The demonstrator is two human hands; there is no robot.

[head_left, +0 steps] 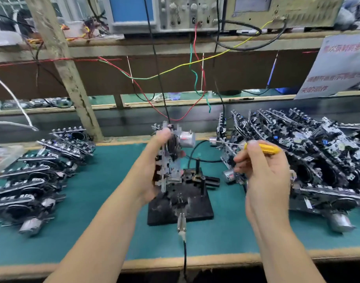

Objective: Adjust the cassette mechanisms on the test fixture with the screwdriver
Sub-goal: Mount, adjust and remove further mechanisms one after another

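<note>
My left hand (152, 172) grips a cassette mechanism (171, 156) on edge, lifted above the black test fixture (181, 201) at the middle of the bench. A silver motor (187, 138) sticks out of the mechanism's upper right. My right hand (265, 176) holds a yellow-handled screwdriver (265, 149) to the right of the fixture. Its thin shaft points left toward the mechanism, with the tip short of the motor. The fixture's top is bare, showing upright posts and a clamp.
A row of cassette mechanisms (36, 172) lies on the green mat at the left, and a large heap of them (309, 158) at the right. Coloured wires (197, 82) hang from test instruments (175, 13) on the shelf. A cable (184, 258) runs off the front edge.
</note>
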